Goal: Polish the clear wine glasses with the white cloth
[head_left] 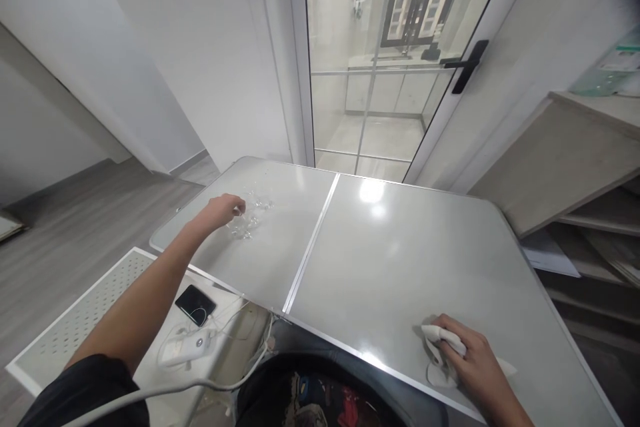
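My left hand [223,210] is over the left half of the grey folding table [380,260]. Its fingers are bent in a pinch at a cluster of small, clear, shiny pieces [243,227]; more such clear pieces [260,200] lie just beyond. Something see-through shows at the fingertips, too small to name exactly. Near the table's front right, my right hand [465,353] is closed around a bunched white cloth [437,370]. Part of the cloth rests on the tabletop and part sticks out behind the hand.
A metal strip [313,247] divides the table. At front left, a white surface carries a black phone [195,305] and a white power strip [187,347]; a white cable [200,383] crosses my lap. A glass door [380,93] stands behind the table, wooden shelves [560,160] at right.
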`<state>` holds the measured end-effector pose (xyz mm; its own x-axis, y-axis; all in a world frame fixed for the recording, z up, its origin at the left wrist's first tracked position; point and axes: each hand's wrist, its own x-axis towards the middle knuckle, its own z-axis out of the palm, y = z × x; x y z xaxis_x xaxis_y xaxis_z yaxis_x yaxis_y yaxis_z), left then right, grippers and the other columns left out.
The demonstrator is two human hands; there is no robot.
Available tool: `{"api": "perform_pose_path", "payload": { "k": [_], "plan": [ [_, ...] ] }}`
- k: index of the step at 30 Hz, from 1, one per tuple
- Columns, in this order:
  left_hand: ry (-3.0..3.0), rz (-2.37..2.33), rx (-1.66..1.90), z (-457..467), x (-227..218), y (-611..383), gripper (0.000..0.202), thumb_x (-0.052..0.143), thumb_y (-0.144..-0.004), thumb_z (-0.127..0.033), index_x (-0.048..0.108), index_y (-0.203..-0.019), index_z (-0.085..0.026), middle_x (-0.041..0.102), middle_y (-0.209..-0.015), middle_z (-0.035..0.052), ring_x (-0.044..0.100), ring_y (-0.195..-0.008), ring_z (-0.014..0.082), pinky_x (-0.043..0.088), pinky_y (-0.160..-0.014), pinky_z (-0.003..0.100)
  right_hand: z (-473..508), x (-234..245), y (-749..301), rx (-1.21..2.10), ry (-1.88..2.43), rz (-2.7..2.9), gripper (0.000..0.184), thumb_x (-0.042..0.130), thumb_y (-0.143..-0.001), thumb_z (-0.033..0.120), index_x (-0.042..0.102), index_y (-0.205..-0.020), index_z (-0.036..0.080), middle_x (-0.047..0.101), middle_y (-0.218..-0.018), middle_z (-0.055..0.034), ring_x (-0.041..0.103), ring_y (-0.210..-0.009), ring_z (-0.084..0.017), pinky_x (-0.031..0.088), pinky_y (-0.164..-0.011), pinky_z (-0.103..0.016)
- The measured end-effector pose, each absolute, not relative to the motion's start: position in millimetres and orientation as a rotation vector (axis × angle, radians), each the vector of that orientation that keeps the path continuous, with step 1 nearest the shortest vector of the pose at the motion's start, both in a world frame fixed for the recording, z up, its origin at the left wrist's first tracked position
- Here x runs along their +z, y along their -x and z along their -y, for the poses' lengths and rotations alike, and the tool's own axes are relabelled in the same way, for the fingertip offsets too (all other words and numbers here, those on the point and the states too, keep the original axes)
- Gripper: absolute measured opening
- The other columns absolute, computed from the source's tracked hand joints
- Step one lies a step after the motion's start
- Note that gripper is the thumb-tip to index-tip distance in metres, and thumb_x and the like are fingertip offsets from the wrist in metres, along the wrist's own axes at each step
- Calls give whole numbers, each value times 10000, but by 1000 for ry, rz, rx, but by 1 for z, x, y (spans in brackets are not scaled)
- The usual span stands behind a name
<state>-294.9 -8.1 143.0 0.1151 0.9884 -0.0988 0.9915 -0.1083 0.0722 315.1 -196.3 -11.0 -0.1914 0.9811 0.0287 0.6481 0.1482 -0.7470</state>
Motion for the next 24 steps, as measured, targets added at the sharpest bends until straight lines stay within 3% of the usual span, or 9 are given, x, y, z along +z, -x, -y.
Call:
{"api": "perform_pose_path", "payload": {
  "k": [11,17,21,24],
  "plan": [
    [-2106,-2113,-153,-16,131,334,238,599,-812,-344,776,-930,-235,787,-1014,105,717,-922,277,497,-804,328,197,-13,-318,827,1514,1944,269,529,-925,386,654,-758,215,681,-714,-8,651,-676,-188,505,-669,-235],
    [-2145,-2082,-163,-18,136,334,296,583,-828,-417,778,-976,-251,780,-1101,87,706,-1008,283,497,-867,331,196,-16,-320,820,1540,1926,233,558,-891,376,687,-782,215,701,-730,-6,661,-683,-194,506,-649,-235],
    [-2060,-2087,-2,-14,139,327,264,635,-787,-429,777,-900,-237,787,-986,90,720,-954,290,516,-849,334,197,-14,-318,823,1544,1914,253,562,-904,399,687,-780,218,709,-743,-2,669,-695,-192,513,-671,-233],
    [-2012,-2052,307,3,141,331,364,700,-745,-494,762,-992,-234,775,-1106,98,711,-1040,299,532,-912,351,197,-15,-319,803,1541,1918,272,579,-890,433,704,-776,219,721,-749,-8,679,-695,-201,523,-664,-236]
  ]
}}
